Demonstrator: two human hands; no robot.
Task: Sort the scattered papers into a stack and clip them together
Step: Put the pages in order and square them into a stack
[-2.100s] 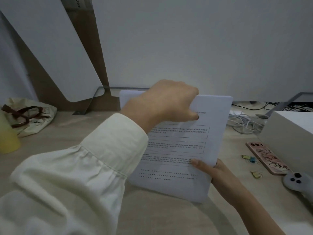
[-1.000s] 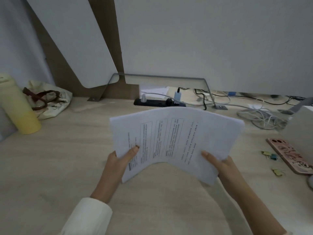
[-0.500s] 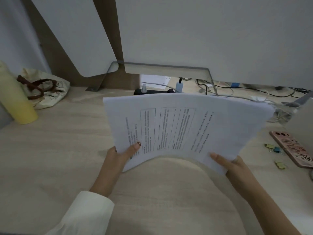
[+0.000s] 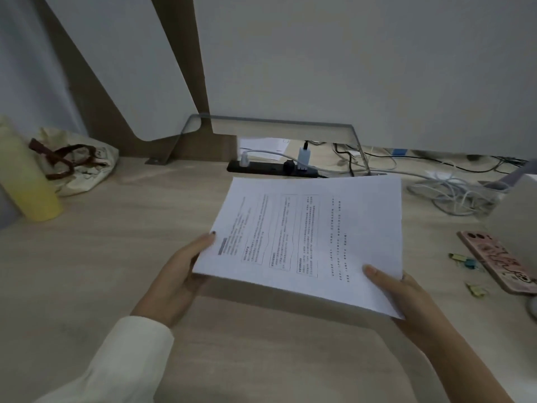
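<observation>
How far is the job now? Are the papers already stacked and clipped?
Done: the papers are gathered into one stack. In hand: the left hand and the right hand hold it above the desk by its near corners, thumbs on top. Left: no clip shows on the stack; the clips lie untouched on the desk beside the phone.

Cream cuffed sleeve (image 4: pixel 125 354) ends above left hand (image 4: pixel 174 282).

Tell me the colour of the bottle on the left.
The bottle is yellow; head view.
</observation>
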